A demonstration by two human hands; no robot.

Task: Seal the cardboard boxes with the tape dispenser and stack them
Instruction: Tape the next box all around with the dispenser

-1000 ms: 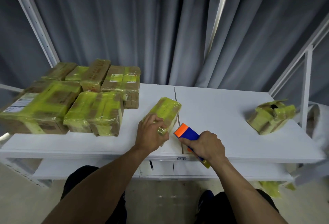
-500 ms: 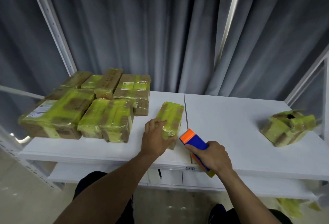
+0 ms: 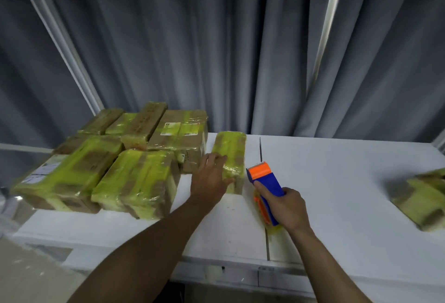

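On the white table (image 3: 332, 172), our left hand (image 3: 212, 180) rests on the small taped box (image 3: 232, 151), fingers straight and close together. This box lies just beside the pile of taped boxes (image 3: 134, 177). Our right hand (image 3: 286, 206) grips the tape dispenser (image 3: 266, 178), fingers curled round its handle.

Packing/shipping bench in a curtained-off bay, not a home. Evidence: long white worktable (image 3: 337, 182), white metal frame upright (image 3: 72, 62), grey curtain (image 3: 216, 50) along the far side. Far left, a cluster of cardboard boxes (image 3: 137, 177) wrapped in yellow-green tape, one with a printed shipping label (image 3: 172, 128). Right hand (image 3: 286, 206) grips an orange-and-blue tape dispenser (image 3: 267, 180). Crumpled taped box (image 3: 423, 196) at right edge.
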